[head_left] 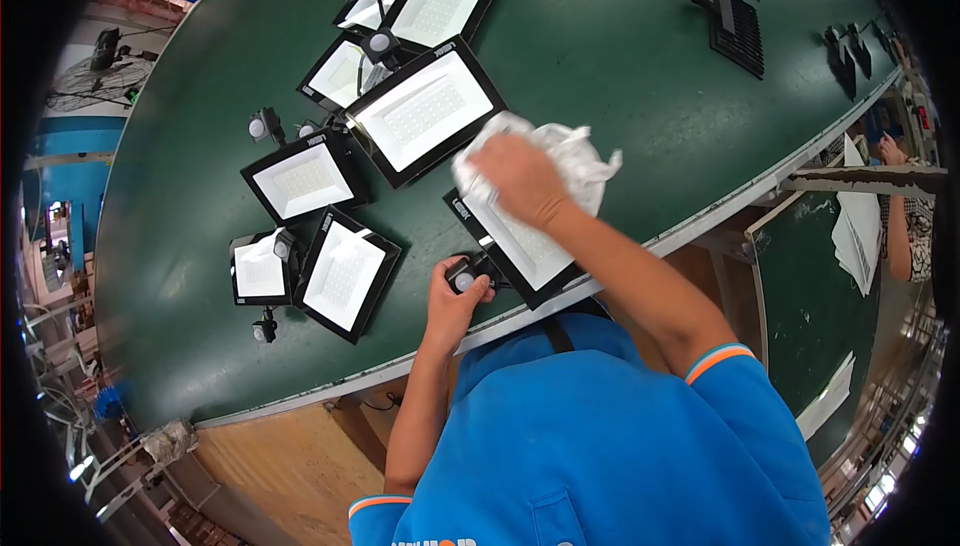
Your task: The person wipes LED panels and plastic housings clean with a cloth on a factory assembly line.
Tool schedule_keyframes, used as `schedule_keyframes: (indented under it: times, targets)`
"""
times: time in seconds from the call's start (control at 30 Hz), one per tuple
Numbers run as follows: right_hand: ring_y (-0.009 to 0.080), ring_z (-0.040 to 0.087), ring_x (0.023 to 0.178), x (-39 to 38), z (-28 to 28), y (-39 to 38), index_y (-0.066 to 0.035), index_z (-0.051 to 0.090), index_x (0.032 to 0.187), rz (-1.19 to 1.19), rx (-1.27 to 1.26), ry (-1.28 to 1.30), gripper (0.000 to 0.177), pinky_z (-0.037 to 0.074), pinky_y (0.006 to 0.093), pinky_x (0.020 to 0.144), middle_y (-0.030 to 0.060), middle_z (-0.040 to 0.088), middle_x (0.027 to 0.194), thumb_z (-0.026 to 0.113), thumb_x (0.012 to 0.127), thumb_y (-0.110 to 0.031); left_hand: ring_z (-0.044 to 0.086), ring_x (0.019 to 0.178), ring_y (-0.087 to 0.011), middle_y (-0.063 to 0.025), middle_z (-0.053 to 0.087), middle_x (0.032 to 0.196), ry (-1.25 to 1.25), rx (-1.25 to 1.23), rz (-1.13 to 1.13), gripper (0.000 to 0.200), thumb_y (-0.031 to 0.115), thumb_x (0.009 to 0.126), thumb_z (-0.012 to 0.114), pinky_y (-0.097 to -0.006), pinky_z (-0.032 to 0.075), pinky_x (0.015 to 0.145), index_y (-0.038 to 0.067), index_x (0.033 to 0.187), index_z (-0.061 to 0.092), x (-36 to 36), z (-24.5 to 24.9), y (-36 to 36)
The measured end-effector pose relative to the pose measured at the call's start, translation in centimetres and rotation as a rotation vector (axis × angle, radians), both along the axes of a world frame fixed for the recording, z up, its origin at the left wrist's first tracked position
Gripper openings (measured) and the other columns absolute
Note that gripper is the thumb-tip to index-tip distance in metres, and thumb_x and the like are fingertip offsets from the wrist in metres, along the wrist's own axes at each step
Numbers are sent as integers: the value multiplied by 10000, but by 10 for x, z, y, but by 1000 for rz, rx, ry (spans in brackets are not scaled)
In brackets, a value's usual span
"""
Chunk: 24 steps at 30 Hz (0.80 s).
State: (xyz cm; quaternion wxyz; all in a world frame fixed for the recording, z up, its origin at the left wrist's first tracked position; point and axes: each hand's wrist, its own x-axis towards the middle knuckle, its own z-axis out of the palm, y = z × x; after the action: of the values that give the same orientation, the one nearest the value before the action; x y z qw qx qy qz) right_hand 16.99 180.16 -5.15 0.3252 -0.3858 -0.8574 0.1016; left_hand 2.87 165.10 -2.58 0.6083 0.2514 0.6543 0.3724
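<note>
In front of me on the green table (620, 66) lies an LED floodlight (530, 251), glass side up, near the table's edge. My left hand (450, 306) grips the motion sensor (464, 282), a black piece with a pale dome at the floodlight's left side. A crumpled white cloth (585, 161) is under my right hand (522, 178), whose fingers are closed on it. The cloth covers the floodlight's upper end. Just beyond the cloth lies a larger floodlight (425, 111) with a black frame.
Several more floodlights stand to the left, among them one floodlight (345, 274) and another (303, 179). At the far right, a dark finned floodlight (737, 34) lies back side up. A co-worker's arm (900, 216) shows beyond the table's right edge. A fan (100, 81) stands at left.
</note>
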Motion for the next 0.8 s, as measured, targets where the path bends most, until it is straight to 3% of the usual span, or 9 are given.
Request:
schedule_keyframes:
  times: [0.03, 0.1, 0.17, 0.23, 0.33, 0.37, 0.43, 0.6, 0.8]
  targets:
    - [268, 532, 814, -9, -3, -13, -85, 597, 935, 135, -56, 71, 251, 445, 372, 714, 89, 535, 848, 542, 692, -55, 608, 696, -169, -126, 579, 844, -7, -4, 15, 427, 52, 802, 619, -272, 514, 653, -44, 1146, 385, 2, -1, -1]
    - [242, 539, 810, -18, 7, -43, -106, 606, 894, 308, -110, -112, 206, 456, 353, 712, 80, 522, 821, 565, 698, -152, 609, 690, -174, -125, 578, 842, -30, 7, 36, 422, 30, 795, 608, -275, 520, 644, -35, 1148, 386, 6, 1, 0]
    - [229, 549, 826, -3, 18, -57, -123, 606, 898, 353, -203, -43, 209, 470, 347, 698, 72, 529, 811, 589, 692, -150, 608, 672, -176, -119, 579, 833, -65, 24, 147, 396, 18, 791, 602, -272, 521, 611, -16, 1130, 402, 8, 0, 1]
    - [253, 574, 854, 24, 34, -46, -109, 590, 846, 307, -370, 156, 206, 482, 339, 690, 81, 547, 849, 657, 653, -133, 605, 656, -171, -114, 580, 821, -68, 40, 134, 373, 16, 792, 598, -270, 518, 593, -6, 1115, 413, -2, 3, 4]
    - [328, 590, 830, 74, 54, 0, -37, 580, 958, -73, -596, 330, 350, 489, 349, 710, 134, 594, 873, 701, 640, -116, 592, 608, -159, -98, 577, 771, 27, 30, 139, 315, 18, 795, 599, -262, 505, 558, 3, 1067, 440, -19, 15, 22]
    - [267, 624, 791, 90, 55, 18, -15, 569, 982, -197, -802, 416, 333, 490, 331, 708, 144, 622, 870, 678, 682, -109, 591, 602, -160, -96, 572, 767, 55, 28, 137, 317, 14, 790, 608, -263, 504, 557, -3, 1059, 442, -26, 17, 25]
    - [132, 583, 819, 120, 49, 45, 6, 555, 1027, -102, -931, 781, 324, 471, 284, 741, 101, 637, 896, 626, 727, -94, 578, 596, -145, -80, 566, 748, 105, 59, 112, 299, 21, 782, 603, -264, 498, 586, 0, 1041, 456, -38, 21, 26]
    - [140, 575, 900, 173, 37, 98, 6, 547, 1061, -174, -948, 483, 364, 454, 287, 781, 109, 619, 969, 632, 730, -121, 573, 635, -140, -82, 553, 856, 211, 55, 50, 331, 15, 751, 620, -260, 496, 602, 16, 1042, 463, -60, 44, 24]
    - [255, 587, 932, 228, 30, 243, 22, 519, 1106, -439, -746, 641, 452, 455, 342, 810, 162, 604, 1011, 635, 742, -220, 588, 720, -172, -100, 560, 987, 230, 6, 65, 392, -16, 704, 643, -264, 508, 620, 31, 1055, 478, -83, 49, 9]
